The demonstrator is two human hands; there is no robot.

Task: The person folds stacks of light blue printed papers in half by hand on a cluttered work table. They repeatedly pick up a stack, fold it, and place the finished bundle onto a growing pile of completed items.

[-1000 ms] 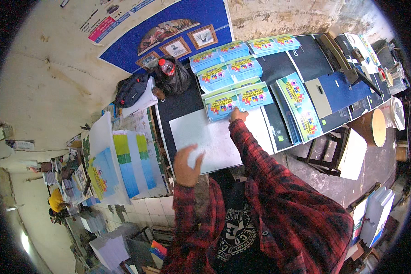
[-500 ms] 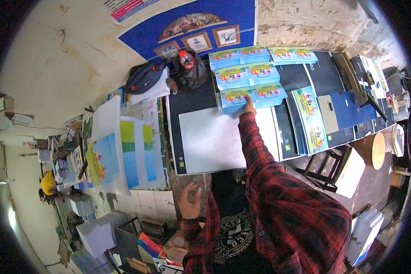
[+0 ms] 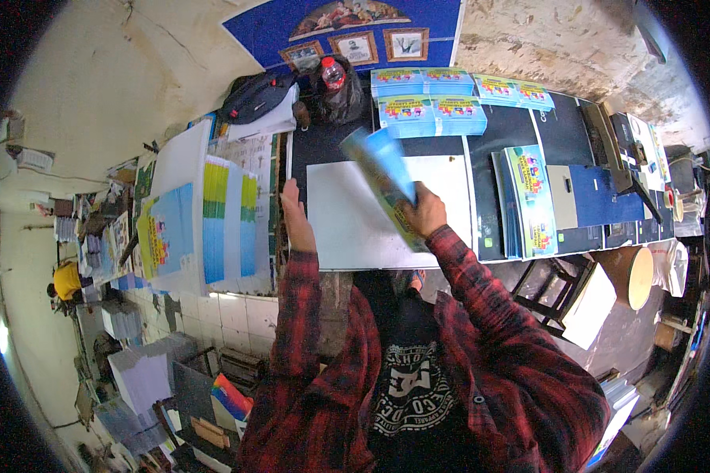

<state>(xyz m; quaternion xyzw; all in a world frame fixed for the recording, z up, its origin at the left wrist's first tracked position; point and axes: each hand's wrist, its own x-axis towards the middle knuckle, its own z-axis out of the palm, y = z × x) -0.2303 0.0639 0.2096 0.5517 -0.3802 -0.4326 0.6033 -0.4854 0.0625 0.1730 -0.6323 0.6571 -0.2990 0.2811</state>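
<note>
My right hand (image 3: 424, 213) grips a stack of colourful printed booklets (image 3: 383, 169), lifted and tilted above the white sheet (image 3: 355, 213) on the dark table (image 3: 315, 150). My left hand (image 3: 294, 217) hovers at the sheet's left edge, fingers together and flat, holding nothing. Several more stacks of the same light-blue booklets (image 3: 426, 106) lie in rows at the far side of the table. Another pile of booklets (image 3: 525, 201) sits to the right of the sheet.
A red-capped bottle (image 3: 333, 75) and a dark bag (image 3: 252, 94) stand at the table's far left. Tall stacks of printed sheets (image 3: 213, 221) stand left of the table. A blue folder (image 3: 599, 197) lies at the right. A wooden stool (image 3: 556, 288) is below the table's edge.
My right hand took a stack of booklets from the far rows and pulled it back over the white sheet. My left hand rose from near my waist to the sheet's left edge.
</note>
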